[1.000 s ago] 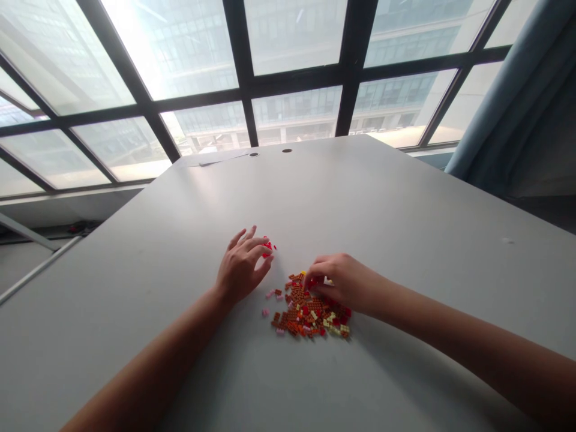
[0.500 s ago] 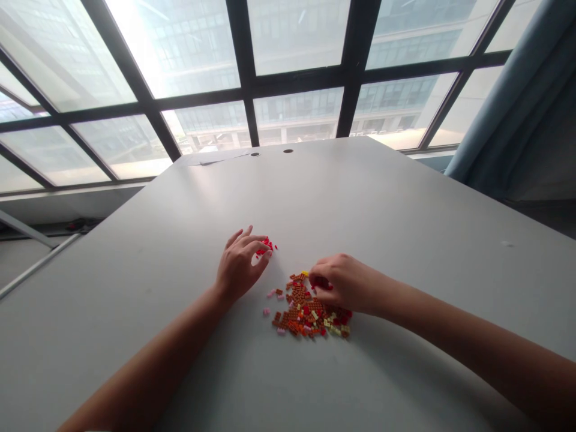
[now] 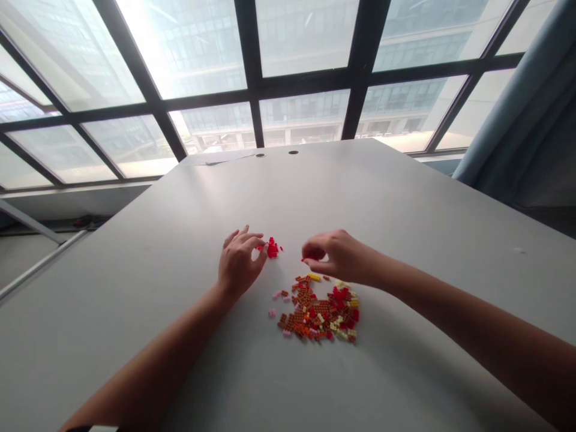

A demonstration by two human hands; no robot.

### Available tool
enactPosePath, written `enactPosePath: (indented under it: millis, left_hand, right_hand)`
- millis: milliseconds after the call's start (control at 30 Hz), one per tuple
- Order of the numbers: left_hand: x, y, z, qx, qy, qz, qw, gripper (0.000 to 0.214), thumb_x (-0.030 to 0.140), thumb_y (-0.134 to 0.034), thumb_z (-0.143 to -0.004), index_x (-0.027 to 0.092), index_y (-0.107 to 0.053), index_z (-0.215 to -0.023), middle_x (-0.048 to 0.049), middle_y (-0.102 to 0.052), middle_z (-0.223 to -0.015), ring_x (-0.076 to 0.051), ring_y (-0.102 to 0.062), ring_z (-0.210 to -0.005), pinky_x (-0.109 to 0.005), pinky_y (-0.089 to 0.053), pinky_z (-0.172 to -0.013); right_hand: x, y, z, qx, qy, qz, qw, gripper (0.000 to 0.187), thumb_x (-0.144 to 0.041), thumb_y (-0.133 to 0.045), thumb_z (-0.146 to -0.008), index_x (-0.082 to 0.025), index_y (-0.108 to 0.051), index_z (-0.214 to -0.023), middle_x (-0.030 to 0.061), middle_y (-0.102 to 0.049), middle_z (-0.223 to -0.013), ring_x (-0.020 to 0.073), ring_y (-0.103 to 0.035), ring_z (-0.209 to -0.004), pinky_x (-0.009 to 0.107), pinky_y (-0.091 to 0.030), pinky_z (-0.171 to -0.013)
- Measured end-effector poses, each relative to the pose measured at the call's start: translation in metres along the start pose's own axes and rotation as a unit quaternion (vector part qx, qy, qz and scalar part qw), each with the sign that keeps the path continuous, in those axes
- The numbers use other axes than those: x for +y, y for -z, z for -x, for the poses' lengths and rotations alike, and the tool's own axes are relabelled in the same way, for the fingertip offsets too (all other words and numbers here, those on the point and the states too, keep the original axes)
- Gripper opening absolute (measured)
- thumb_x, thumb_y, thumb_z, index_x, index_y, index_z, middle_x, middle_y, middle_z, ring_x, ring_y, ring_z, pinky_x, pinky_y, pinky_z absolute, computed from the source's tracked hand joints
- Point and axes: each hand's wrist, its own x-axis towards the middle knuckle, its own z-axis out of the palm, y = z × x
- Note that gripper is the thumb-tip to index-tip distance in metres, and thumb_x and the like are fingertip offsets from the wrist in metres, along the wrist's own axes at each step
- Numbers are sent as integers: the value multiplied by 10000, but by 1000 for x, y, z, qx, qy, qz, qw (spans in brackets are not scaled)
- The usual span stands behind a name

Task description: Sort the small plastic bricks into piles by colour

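While the right hand (image 3: 339, 257) pinches a brick (image 3: 303, 260), the left hand (image 3: 238, 265) splays.

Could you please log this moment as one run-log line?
left hand: beside red bricks | right hand: pinching red brick above mixed bricks

Just beside your left hand (image 3: 238, 264) sits a bright red cluster of small plastic bricks (image 3: 272, 248). Below your right hand (image 3: 337, 255) lies a mottled heap of bricks (image 3: 317, 312): mostly brown-orange, patched with red toward its right side, flecked cream and yellow, with a few pink bricks (image 3: 272, 312) straying left. A red speck (image 3: 303, 260) shows at that hand's fingertips. Underneath, the tabletop (image 3: 180, 240) is plain pale grey.
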Motion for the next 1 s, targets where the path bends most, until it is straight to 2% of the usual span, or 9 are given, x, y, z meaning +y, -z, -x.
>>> enactPosePath:
  millis: [167,267,433,533,633,767,1000]
  left_hand:
    - [-6,-1,0,-11,42,-7,999,97,226,-567,-826,222,-659,-792,-44,-720,-999,-284,-593,-1120,-492,-423,-990]
    - [-5,-1,0,-16,34,-3,999,93,228,-574,-823,217,-662,-795,-51,-719,-997,-290,-585,-1128,-494,-421,-988]
    - [0,0,0,-13,-3,1,1000,78,212,-588,-813,217,-663,-791,-45,-713,-1006,-281,-578,-1134,-474,-412,-999]
    - [2,2,-1,-4,-14,-3,1000,80,205,-589,-813,210,-664,-784,-49,-713,-997,-277,-577,-1131,-462,-408,-999]
    - [3,4,-1,0,-7,-8,1000,88,219,-589,-817,204,-669,-784,-52,-715,-989,-274,-584,-1113,-458,-406,-990]
    - [2,5,-1,-3,12,-18,1000,98,235,-588,-821,205,-672,-781,-44,-717,-978,-267,-587,-1098,-442,-418,-960]
    - [1,4,-1,0,5,-3,1000,90,232,-601,-813,201,-673,-771,-48,-718,-958,-270,-591,-1079,-449,-422,-945]
  right_hand:
    - [9,-17,-52,-1,-46,-51,998,163,-138,-609,-767,-130,-725,-882,47,-729,-771,126,-643,-700,226,-464,-684]
    - [11,-29,-66,19,-42,-66,997,173,-167,-617,-794,-143,-729,-923,63,-743,-857,133,-661,-769,227,-479,-728]
    - [16,-35,-63,69,-10,-70,995,213,-187,-559,-853,-170,-734,-974,63,-743,-934,142,-669,-826,235,-485,-762]
    - [16,-38,-64,75,-13,-69,995,229,-161,-555,-844,-156,-735,-985,75,-741,-951,150,-671,-850,233,-479,-776]
    - [16,-43,-69,73,-29,-66,995,189,-157,-600,-801,-165,-751,-914,60,-749,-868,148,-674,-780,229,-483,-730]
    - [18,-45,-71,99,-39,-58,993,89,-185,-682,-742,-181,-752,-798,35,-739,-759,141,-664,-691,227,-482,-670]
    - [15,-34,-63,99,-40,-81,991,80,-203,-737,-710,-148,-711,-762,43,-720,-725,146,-656,-677,233,-480,-643]
